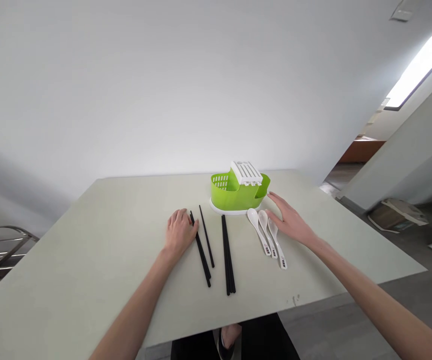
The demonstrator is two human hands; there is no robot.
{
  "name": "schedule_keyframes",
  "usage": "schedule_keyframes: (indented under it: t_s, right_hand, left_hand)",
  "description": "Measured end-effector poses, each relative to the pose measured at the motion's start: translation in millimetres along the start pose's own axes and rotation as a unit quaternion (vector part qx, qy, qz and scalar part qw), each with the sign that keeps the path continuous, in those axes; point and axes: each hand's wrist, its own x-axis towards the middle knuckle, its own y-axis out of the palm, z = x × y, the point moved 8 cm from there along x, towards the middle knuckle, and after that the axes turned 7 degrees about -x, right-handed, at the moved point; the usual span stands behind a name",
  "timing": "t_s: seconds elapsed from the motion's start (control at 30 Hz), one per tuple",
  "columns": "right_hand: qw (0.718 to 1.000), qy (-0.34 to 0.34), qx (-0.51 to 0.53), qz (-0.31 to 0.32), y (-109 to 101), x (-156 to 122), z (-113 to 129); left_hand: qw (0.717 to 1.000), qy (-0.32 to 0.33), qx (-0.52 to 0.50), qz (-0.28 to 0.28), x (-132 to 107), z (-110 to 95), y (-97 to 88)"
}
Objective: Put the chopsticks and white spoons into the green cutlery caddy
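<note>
My left hand (180, 231) lies on the table with its fingers loosely bent and its thumb apart, touching the upper end of a pair of black chopsticks (203, 257). Just right of them lies a single black chopstick (207, 237). A bundle of several black chopsticks (228, 257) is nearer the middle. My right hand (289, 219) is open, its thumb over the bowl of the rightmost of three white spoons (263, 240) and its fingers stretched towards the right end of a green cutlery caddy (227, 201). The caddy has a white slotted top (246, 173) and a white base.
The pale table (107, 260) meets a white wall (163, 90) at the back. A metal rack (2, 255) stands off its left edge. On the floor at the far right is a box-like object (396, 215). Small dark marks (294, 300) show near the front edge.
</note>
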Motion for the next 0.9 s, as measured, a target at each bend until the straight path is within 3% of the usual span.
schedule_keyframes:
  t_s: [0.1, 0.23, 0.4, 0.67, 0.9]
  right_hand:
    - [0.994, 0.081, 0.036, -0.063, -5, -22, -31]
    - [0.968, 0.218, 0.082, -0.091, 3, -57, -86]
    - [0.941, 0.288, 0.108, -0.144, 11, -91, -128]
    - [0.947, 0.252, 0.108, -0.17, 13, -97, -121]
    - [0.95, 0.229, 0.109, -0.18, 15, -95, -122]
  left_hand:
    - [1.0, 0.003, -0.003, 0.004, 0, -1, 0.5]
    - [1.0, -0.012, -0.008, 0.007, 1, 2, 1.5]
    - [0.999, -0.032, 0.017, 0.009, 5, 13, -3.7]
    - [0.996, -0.041, 0.073, 0.003, 10, 23, -20.3]
    - [0.99, -0.016, 0.139, 0.031, 13, 28, -28.9]
